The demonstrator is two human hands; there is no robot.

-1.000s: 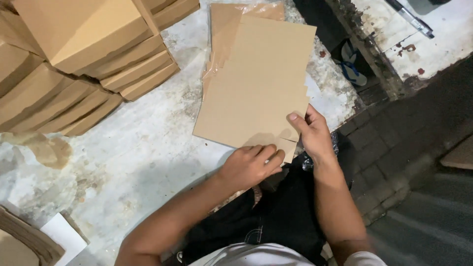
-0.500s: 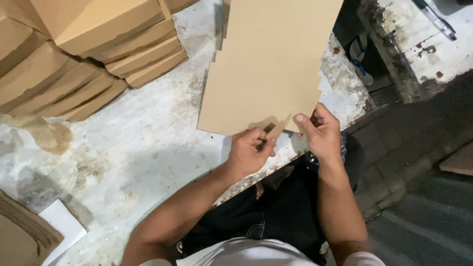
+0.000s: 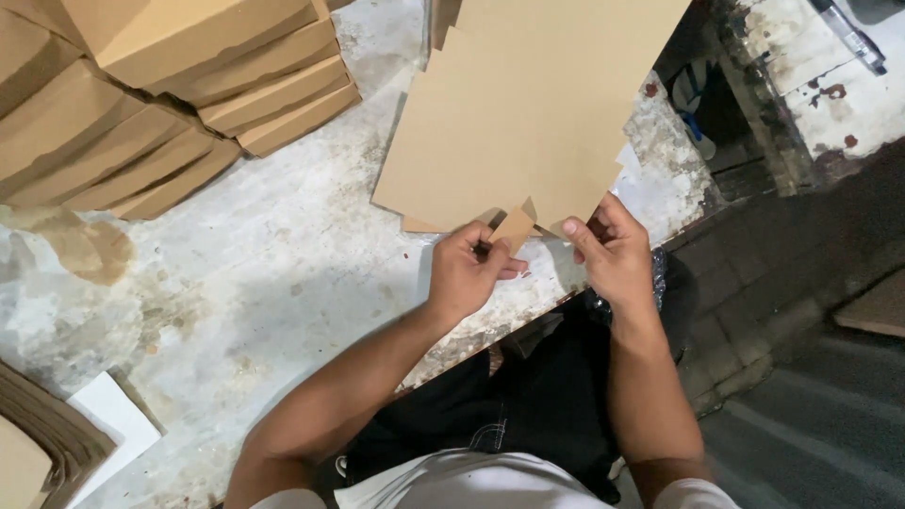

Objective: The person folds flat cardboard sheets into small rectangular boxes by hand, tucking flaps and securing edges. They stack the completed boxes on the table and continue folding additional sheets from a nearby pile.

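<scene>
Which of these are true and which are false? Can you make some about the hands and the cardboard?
1. Both hands hold the cardboard sheet by its near edge. True: the left hand and the right hand each pinch it there.
2. The sheet lies flat on the table. False: its near edge is lifted in the hands.
3. A stack of flat boxes sits on the table off to the left. True.
4. The left hand holds scissors. False: it grips only a small cardboard flap.
5. The table is clean and shiny. False: it is stained and worn.
</scene>
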